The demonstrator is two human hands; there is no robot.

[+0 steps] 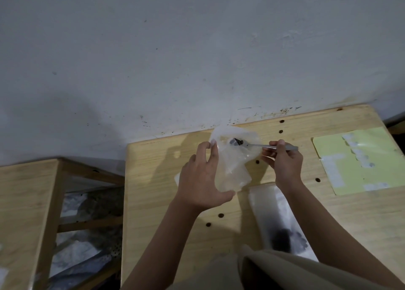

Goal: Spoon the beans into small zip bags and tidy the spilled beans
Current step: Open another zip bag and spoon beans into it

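Observation:
My left hand point(202, 175) grips a clear plastic bag point(233, 164) at its left side and holds its mouth up and open. Pinched in my right hand point(285, 160) is a metal spoon point(260, 145) by its handle. The spoon's bowl, with a few dark beans point(237, 142) in it, sits at the bag's mouth. Several dark beans lie spilled on the wooden table point(153, 202), for example one point(221, 215) near the front and one point(257, 162) beside my right hand.
A long clear bag point(274, 210) with dark beans at its near end lies under my right forearm. A yellow-green sheet point(359, 158) carrying white zip bags lies at the right. A wall stands behind the table. A second wooden table point(26, 202) is at the left.

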